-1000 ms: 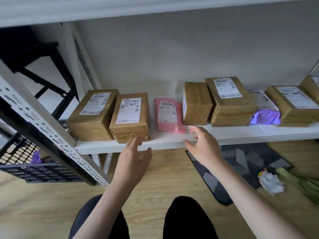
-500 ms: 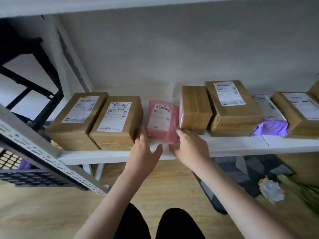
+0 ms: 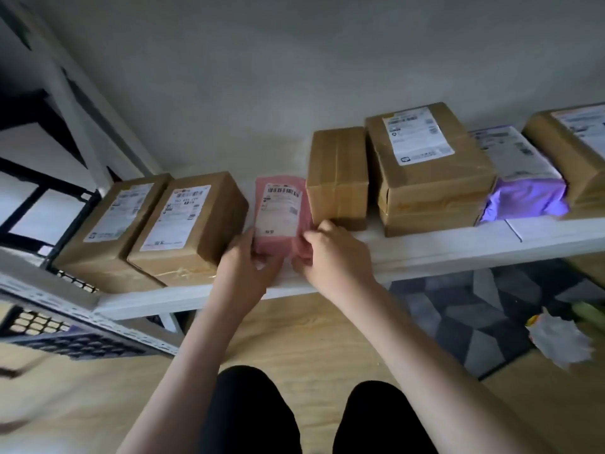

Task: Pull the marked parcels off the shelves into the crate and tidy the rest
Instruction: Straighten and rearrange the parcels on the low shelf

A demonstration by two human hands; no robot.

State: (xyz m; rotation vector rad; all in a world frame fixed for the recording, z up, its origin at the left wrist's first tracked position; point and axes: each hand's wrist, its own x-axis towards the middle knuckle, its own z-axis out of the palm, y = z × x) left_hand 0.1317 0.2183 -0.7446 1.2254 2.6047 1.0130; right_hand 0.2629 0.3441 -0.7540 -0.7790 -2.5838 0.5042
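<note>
Black trousers fill the bottom of the view, over pale wood floor. Patterned grey mat lies under the shelf's right half, with crumpled white paper at its right edge. Black plastic crate sits low at left, below the shelf's left end. Both hands meet at the front edge of the white shelf: left hand grips the near left corner of the pink parcel, right hand pinches its near right corner; both grips clamped on it. Parcel lies flat, label up, between two cardboard boxes: labelled box to its left, taped box to its right. Further right stands a larger labelled box, then a purple parcel.
</note>
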